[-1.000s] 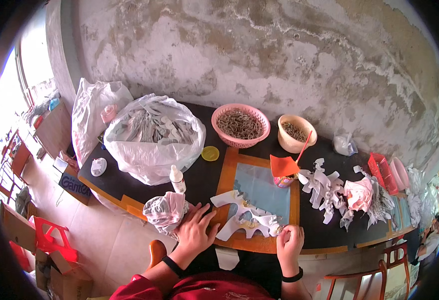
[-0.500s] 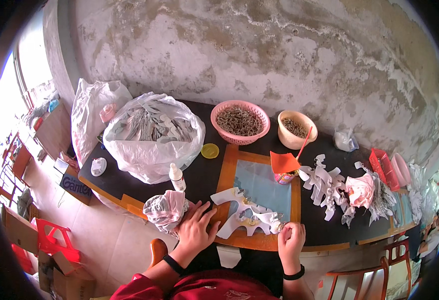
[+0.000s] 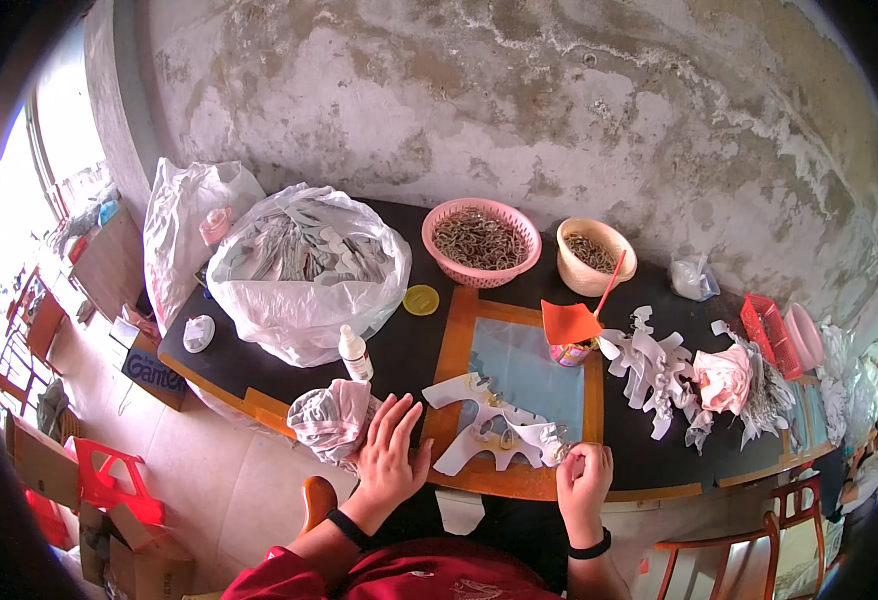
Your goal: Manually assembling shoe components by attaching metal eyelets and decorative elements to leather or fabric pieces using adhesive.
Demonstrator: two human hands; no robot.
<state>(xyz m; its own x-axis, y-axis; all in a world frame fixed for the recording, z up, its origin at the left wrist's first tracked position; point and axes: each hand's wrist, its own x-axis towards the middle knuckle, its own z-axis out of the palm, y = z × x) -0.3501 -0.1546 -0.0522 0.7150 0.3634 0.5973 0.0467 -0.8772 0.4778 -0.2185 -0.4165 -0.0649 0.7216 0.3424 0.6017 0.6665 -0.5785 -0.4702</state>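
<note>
My left hand (image 3: 391,456) rests at the table's front edge with its fingers stretched, beside a grey-and-pink cloth bundle (image 3: 330,424). A white bottle (image 3: 354,353) stands just behind that bundle. My right hand (image 3: 585,482) is closed, thumb against curled fingers, at the right end of a row of white cut-out pieces (image 3: 468,447). Small metal bits (image 3: 549,439) lie along those pieces, close to the right fingertips. Whatever the right fingers pinch is hidden.
A large plastic bag of grey strips (image 3: 309,320) stands back left. Behind are a pink basket (image 3: 449,262) and a cream basket (image 3: 599,286), both with metal rings. A cup (image 3: 569,355) with an orange flap, white strips (image 3: 659,365) and a pink cloth (image 3: 722,380) sit right.
My left hand's fingers have lifted and straightened slightly, drawing closer together. The right hand stays closed in about the same place.
</note>
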